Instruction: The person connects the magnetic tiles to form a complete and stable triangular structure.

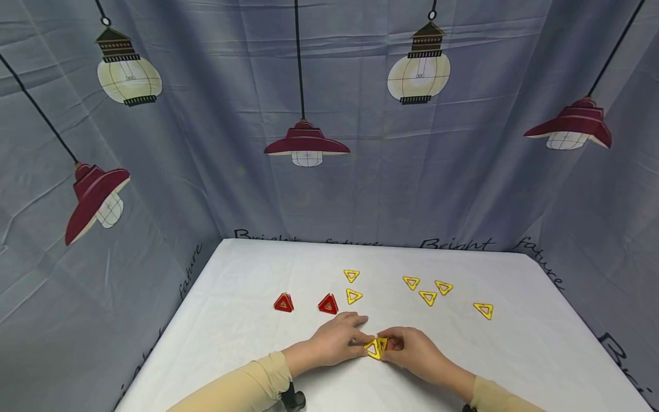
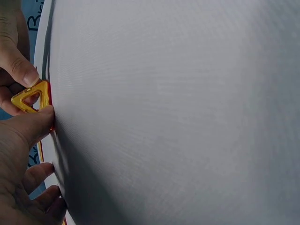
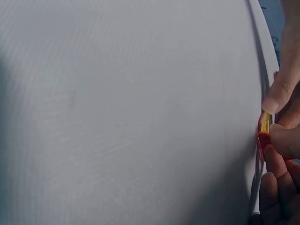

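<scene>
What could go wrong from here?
1. The yellow hollow triangular plastic-looking pieces are held by the fingertips of the left hand and right hand; if either hand lets go early, they may slip out of line.
2. The nearer red triangular plastic-looking piece sits just beyond the left hand's spread fingers, so a forward sweep might knock it.

Held yellow piece (image 1: 378, 350): hollow triangular frames, set at an angle to each other, between both hands
Left hand (image 1: 340, 339): pinches the piece's left side
Right hand (image 1: 414, 352): pinches its right side
Loose yellow triangles (image 1: 427, 293): six hollow frames, lying flat beyond the hands, one well apart at far right
Red pyramid-shaped pieces (image 1: 328, 309): two, standing apart, left of the loose triangles
</scene>
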Motion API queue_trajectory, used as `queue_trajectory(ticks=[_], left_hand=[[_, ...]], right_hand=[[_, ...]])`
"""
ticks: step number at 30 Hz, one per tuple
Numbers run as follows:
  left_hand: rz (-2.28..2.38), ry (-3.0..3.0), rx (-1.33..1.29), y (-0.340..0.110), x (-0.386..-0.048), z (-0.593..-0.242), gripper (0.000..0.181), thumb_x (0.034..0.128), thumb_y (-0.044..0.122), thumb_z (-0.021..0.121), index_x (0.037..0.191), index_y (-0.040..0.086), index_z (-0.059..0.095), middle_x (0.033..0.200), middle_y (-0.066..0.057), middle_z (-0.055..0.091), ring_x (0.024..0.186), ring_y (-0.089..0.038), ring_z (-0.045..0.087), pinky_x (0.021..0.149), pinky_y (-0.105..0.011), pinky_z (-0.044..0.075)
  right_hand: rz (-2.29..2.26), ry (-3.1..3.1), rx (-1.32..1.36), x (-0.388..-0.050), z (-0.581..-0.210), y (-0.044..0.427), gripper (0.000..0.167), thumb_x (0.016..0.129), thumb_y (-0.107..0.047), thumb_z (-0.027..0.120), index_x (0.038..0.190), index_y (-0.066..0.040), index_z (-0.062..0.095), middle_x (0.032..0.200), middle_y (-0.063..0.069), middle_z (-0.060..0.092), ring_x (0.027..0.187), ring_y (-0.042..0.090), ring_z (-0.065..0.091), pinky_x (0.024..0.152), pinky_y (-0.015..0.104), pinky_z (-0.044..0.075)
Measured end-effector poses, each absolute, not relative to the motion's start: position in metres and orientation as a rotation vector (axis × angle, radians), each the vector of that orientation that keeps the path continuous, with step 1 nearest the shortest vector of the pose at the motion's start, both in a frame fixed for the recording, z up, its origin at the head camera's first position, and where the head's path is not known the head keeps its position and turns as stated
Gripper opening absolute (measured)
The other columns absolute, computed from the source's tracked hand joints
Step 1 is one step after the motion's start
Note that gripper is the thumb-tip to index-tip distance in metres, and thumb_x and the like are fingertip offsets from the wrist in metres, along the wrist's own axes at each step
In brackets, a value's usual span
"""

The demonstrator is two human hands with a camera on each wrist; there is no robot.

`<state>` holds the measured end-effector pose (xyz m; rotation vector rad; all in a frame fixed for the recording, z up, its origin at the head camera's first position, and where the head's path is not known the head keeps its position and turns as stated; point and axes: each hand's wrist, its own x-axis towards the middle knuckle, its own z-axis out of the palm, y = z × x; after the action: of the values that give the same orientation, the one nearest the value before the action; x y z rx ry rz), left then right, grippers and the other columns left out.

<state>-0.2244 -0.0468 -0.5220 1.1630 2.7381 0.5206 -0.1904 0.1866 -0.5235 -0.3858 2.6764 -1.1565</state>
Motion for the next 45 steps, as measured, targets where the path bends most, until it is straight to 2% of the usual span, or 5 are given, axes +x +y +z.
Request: queue_trajectory(ticks=[5, 11, 14, 31, 45], left_hand=[[0.52, 2.765, 1.186, -0.047, -0.227, -0.525, 0.031, 0.095, 0.036, 0.074, 0.126, 0.033, 0.075, 0.15, 0.0, 0.054, 0.14, -0.022, 0.044, 0.109, -0.04, 0.041], [0.514, 2.777, 1.199, -0.046, -0.228, -0.526, 0.03, 0.0943, 0.038, 0.075, 0.124, 0.034, 0.076, 0.149, 0.001, 0.055, 0.139, -0.02, 0.046, 0.108, -0.04, 0.043], [0.516, 2.783, 1.197, -0.045, -0.227, -0.525, 0.029, 0.0938, 0.037, 0.075, 0.123, 0.034, 0.076, 0.148, 0.001, 0.056, 0.138, -0.021, 0.047, 0.108, -0.041, 0.043], [0.434, 2.823, 1.295, -0.014, -0.234, -0.527, 0.029, 0.0965, 0.041, 0.071, 0.124, 0.034, 0.076, 0.146, -0.002, 0.057, 0.135, -0.021, 0.05, 0.108, -0.036, 0.042], [0.413, 2.842, 1.256, 0.005, -0.237, -0.528, 0.028, 0.0973, 0.042, 0.07, 0.124, 0.035, 0.075, 0.148, 0.0, 0.056, 0.136, -0.02, 0.049, 0.109, -0.035, 0.041]], right_hand=[[-1.213, 2.647, -0.4, -0.191, -0.524, 0.186, 0.036, 0.083, -0.017, 0.086, 0.115, -0.007, 0.074, 0.082, -0.007, 0.062, 0.073, 0.012, 0.057, 0.063, 0.026, 0.047], [-1.012, 2.802, -0.382, -0.193, -0.527, 0.187, 0.036, 0.078, -0.03, 0.09, 0.111, -0.023, 0.077, 0.088, -0.017, 0.061, 0.088, 0.01, 0.054, 0.084, 0.039, 0.044], [-0.941, 2.857, -0.376, -0.193, -0.529, 0.189, 0.039, 0.075, -0.034, 0.091, 0.111, -0.027, 0.077, 0.092, -0.02, 0.061, 0.093, 0.01, 0.052, 0.088, 0.045, 0.04], [-0.848, 2.946, -0.319, -0.193, -0.529, 0.214, 0.042, 0.073, -0.035, 0.092, 0.111, -0.03, 0.077, 0.092, -0.024, 0.059, 0.093, 0.008, 0.051, 0.084, 0.041, 0.039], [-0.883, 2.915, -0.339, -0.198, -0.534, 0.237, 0.047, 0.073, -0.039, 0.091, 0.117, -0.03, 0.076, 0.098, -0.025, 0.061, 0.099, 0.009, 0.052, 0.091, 0.045, 0.039]])
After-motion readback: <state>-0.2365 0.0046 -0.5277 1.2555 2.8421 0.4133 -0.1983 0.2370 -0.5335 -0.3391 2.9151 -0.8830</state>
